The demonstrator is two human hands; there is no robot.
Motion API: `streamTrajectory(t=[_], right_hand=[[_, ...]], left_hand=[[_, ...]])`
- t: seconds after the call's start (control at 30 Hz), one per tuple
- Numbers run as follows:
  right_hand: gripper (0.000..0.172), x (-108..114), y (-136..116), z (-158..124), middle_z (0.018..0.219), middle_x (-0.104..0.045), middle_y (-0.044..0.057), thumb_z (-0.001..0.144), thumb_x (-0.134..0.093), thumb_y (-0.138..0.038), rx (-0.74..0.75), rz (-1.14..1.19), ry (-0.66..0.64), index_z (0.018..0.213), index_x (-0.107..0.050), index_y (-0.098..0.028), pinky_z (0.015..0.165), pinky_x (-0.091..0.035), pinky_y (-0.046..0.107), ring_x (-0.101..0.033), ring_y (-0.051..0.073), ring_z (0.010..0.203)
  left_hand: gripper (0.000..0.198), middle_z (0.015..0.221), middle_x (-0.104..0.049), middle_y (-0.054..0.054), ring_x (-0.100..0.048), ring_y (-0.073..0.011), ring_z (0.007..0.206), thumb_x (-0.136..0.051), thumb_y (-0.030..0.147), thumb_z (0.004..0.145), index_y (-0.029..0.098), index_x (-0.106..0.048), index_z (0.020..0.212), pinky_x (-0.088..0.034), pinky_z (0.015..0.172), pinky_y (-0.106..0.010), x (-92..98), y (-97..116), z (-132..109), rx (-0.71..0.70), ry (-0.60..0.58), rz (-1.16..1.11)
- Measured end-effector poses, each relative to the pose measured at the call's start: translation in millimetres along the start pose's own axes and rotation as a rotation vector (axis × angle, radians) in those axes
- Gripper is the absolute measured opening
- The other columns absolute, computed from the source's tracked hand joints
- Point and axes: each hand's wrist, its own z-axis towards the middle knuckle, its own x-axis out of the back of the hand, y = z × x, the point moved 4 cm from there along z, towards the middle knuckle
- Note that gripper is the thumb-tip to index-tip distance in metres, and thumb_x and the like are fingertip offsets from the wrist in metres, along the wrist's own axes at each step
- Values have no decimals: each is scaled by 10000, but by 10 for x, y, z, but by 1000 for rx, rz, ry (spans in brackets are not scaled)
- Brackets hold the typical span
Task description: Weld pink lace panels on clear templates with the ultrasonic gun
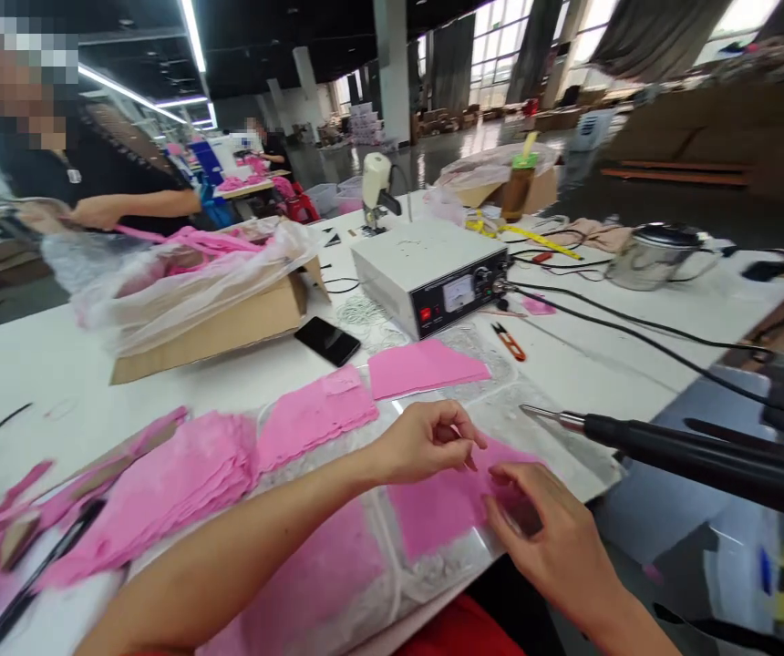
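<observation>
A pink cloth piece (426, 515) lies on a clear sheet at the table's front, with both hands over it. Above its upper part is my left hand (426, 442), its fingers curled into a pinch; whatever is in them, if anything, is too small to make out. My right hand (556, 538) is at the cloth's right side, thumb and forefinger curved and apart. Beyond them lie two more pink pieces, one (426, 367) behind my left hand and another (316, 415) to its left. A pile of pink cloth (173, 483) sits farther left.
A black pen-like tool with a metal tip (638, 433) juts in from the right. Behind are a control box (426, 264), orange thread snips (508, 342), a phone (327, 341) and a lined carton (214, 333). Cables (638, 333) cross the table. A person (111, 173) stands at left.
</observation>
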Motion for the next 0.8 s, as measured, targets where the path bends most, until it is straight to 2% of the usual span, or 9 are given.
streamTrajectory(t=[0.07,0.2,0.37,0.47,0.6,0.7,0.8], right_hand=[[105,-123,-114,12,791,-674,37,894,-545,-190,57,34,-22,986,-583,-222,609,-539,301,-654,178,682],[114,-306,-342,46,779,-673,38,894,-528,-152,176,75,-62,960,-594,-218,634,-528,310,-645,183,698],[145,-499,-700,106,792,-657,50,888,-519,-92,326,123,-164,961,-601,-185,661,-511,315,-610,179,720],[196,-623,-938,127,797,-648,55,874,-498,-26,433,183,-218,951,-605,-171,699,-511,319,-595,177,745],[255,-770,-1196,117,793,-652,54,877,-449,16,560,261,-294,944,-613,-168,725,-510,329,-584,177,746],[252,-837,-1299,89,782,-651,50,898,-432,3,624,307,-357,934,-615,-166,705,-500,327,-576,176,725],[263,-859,-1331,65,781,-648,53,905,-421,9,662,319,-397,945,-622,-156,705,-487,326,-568,176,727]], left_hand=[[71,936,-710,-96,-723,-146,746,-584,148,838,146,-527,796,-574,669,-254,185,26,-240,32,29,-37],[136,936,-713,-101,-733,-170,825,-630,229,848,145,-543,788,-586,731,-284,569,59,-887,72,118,-38],[54,964,-724,-80,-700,-142,843,-604,157,843,159,-564,807,-554,702,-246,811,68,-1807,97,242,98],[101,976,-731,-57,-672,-131,869,-590,81,816,174,-563,789,-513,736,-234,816,36,-2312,100,320,209],[142,1039,-723,-28,-678,-132,941,-521,67,860,200,-564,840,-507,823,-242,679,-45,-2832,87,363,448],[185,1093,-702,-38,-672,-136,976,-453,62,898,207,-565,873,-525,822,-233,530,-98,-3048,93,328,603],[209,1109,-690,-58,-650,-155,1037,-433,46,906,203,-570,922,-529,894,-267,428,-86,-3135,45,300,720]])
